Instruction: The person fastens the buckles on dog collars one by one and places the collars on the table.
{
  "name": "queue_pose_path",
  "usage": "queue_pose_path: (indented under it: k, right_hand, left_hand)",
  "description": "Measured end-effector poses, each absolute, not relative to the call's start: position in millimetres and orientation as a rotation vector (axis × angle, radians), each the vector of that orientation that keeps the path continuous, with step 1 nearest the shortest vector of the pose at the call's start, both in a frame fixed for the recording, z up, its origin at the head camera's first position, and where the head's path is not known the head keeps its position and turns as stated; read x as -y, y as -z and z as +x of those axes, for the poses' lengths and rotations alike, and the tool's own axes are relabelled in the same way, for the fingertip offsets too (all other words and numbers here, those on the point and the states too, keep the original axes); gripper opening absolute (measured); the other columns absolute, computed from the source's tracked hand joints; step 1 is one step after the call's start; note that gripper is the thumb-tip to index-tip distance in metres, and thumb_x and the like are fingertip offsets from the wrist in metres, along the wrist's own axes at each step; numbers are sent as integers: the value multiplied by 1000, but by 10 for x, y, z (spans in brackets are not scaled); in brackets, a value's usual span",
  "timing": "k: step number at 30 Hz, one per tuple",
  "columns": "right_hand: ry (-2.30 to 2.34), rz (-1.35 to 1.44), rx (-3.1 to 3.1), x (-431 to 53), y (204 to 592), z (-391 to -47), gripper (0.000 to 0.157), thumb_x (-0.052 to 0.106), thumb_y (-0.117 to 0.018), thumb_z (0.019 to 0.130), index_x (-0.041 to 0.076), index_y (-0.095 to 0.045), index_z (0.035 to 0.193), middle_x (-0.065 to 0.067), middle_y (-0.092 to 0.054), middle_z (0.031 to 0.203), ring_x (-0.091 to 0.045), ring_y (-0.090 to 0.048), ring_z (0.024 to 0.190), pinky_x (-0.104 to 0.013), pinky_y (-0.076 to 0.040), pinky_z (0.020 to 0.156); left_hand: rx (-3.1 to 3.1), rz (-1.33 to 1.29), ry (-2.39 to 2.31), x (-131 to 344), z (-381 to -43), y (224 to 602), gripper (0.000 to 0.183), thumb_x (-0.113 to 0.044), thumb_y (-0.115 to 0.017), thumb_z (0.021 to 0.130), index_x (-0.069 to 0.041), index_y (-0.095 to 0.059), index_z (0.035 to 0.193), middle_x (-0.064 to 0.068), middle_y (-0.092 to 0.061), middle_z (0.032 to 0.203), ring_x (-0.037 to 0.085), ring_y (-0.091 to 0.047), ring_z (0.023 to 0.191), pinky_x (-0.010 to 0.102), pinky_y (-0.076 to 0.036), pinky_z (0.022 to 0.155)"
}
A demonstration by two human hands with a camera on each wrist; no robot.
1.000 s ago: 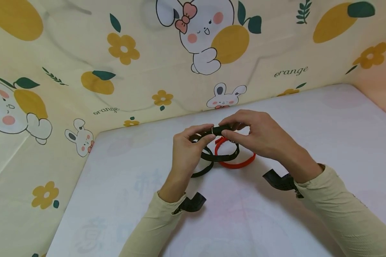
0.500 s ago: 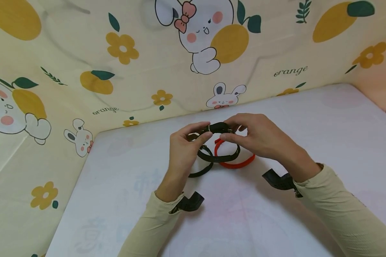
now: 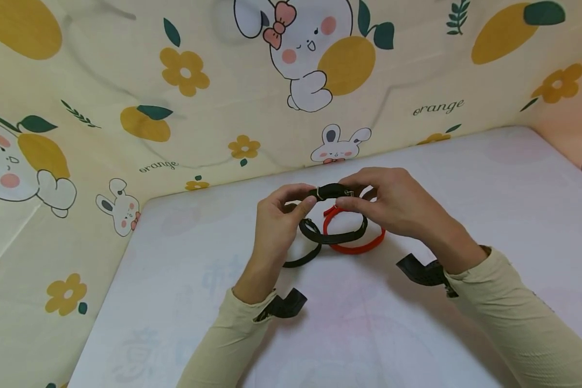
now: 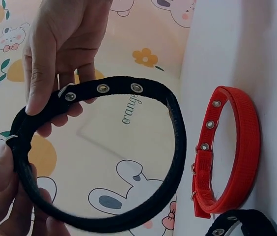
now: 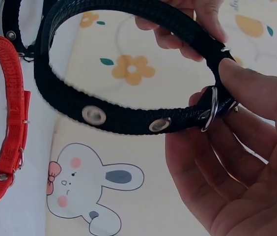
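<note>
Between both hands a black collar point(image 3: 339, 237) is held up off the table, its strap closed into a loop. My left hand point(image 3: 277, 223) pinches it beside a thin metal keeper. At the metal buckle and ring, my right hand point(image 3: 395, 202) grips the strap between thumb and fingers. Metal eyelets line the black strap point(image 4: 178, 137) in the left wrist view. Beneath and behind it, a red collar point(image 3: 356, 249) lies looped on the table. A second black collar point(image 3: 304, 261) lies to its left, partly hidden by my left hand.
The white-covered table point(image 3: 184, 302) extends around the hands. Behind it stands a cream cloth backdrop point(image 3: 194, 118) printed with rabbits, oranges and flowers. A black strap-like piece point(image 3: 288, 303) sticks out from the left cuff, and another black piece point(image 3: 422, 271) from the right cuff.
The right hand has shifted slightly along the held collar, and the buckle now shows between the hands. My left hand has moved slightly left. The collars on the table stay where they were.
</note>
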State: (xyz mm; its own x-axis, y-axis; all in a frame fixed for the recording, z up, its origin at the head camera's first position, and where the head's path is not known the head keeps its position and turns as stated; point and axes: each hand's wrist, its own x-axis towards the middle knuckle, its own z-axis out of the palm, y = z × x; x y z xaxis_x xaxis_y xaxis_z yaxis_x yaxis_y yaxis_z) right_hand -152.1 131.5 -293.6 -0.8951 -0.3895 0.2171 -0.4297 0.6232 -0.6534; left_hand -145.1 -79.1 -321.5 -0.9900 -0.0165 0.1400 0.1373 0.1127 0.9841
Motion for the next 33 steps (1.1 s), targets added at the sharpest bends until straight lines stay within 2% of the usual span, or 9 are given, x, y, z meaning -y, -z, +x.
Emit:
queue_pose_path:
  k: [9, 15, 18, 26, 30, 33]
  right_hand:
    - [-1154, 608, 2770, -1326, 2914, -1504, 30, 28, -76, 88, 19, -74, 117, 3, -75, 105, -15, -67, 97, -37, -52, 81]
    - [-1144, 555, 2786, -1366, 2876, -1509, 32, 27, -76, 89, 19, -73, 120, -2, -75, 103, -19, -68, 98, -43, -53, 87]
    - [-1171, 537, 2789, -1380, 2856, -1514, 33, 29, -76, 89, 22, -72, 121, -2, -75, 103, -18, -67, 98, -45, -52, 90]
    - [-1217, 558, 2871, -1458, 2819, -1546, 55, 34, -71, 93, 34, -49, 143, -6, -70, 119, -26, -66, 110, -49, -52, 91]
    - [-1222, 562, 2858, -1504, 2811, -1566, 53, 31, -69, 94, 38, -49, 143, -3, -71, 116, -26, -66, 112, -48, -50, 90]
    - [-1229, 632, 2861, -1539, 2812, -1579, 57, 28, -73, 92, 42, -49, 141, 2, -68, 121, -23, -66, 110, -47, -52, 90]
  left_hand:
    - [2289, -93, 2046, 817, -1456, 3192, 21, -6, -74, 88, -7, -73, 109, 10, -71, 104, 18, -65, 85, 26, -52, 77]
    - [2413, -378, 1881, 902, -1487, 3193, 38, -3, -75, 87, -15, -69, 122, 10, -71, 109, 18, -67, 99, 34, -57, 87]
    - [2413, -472, 1844, 937, -1496, 3173, 43, -1, -76, 85, -15, -68, 126, 11, -71, 109, 19, -68, 99, 36, -58, 88]
    - [2363, -302, 1885, 988, -1500, 3141, 38, -5, -75, 87, -18, -72, 122, 8, -73, 110, 16, -70, 95, 29, -59, 82]
    - [2313, -278, 1921, 1001, -1511, 3138, 35, -3, -74, 87, -14, -73, 121, 11, -73, 111, 18, -70, 94, 30, -60, 81]
    - [2284, -251, 1936, 1015, -1519, 3142, 34, 0, -73, 87, -12, -73, 119, 12, -73, 112, 17, -70, 92, 29, -60, 80]
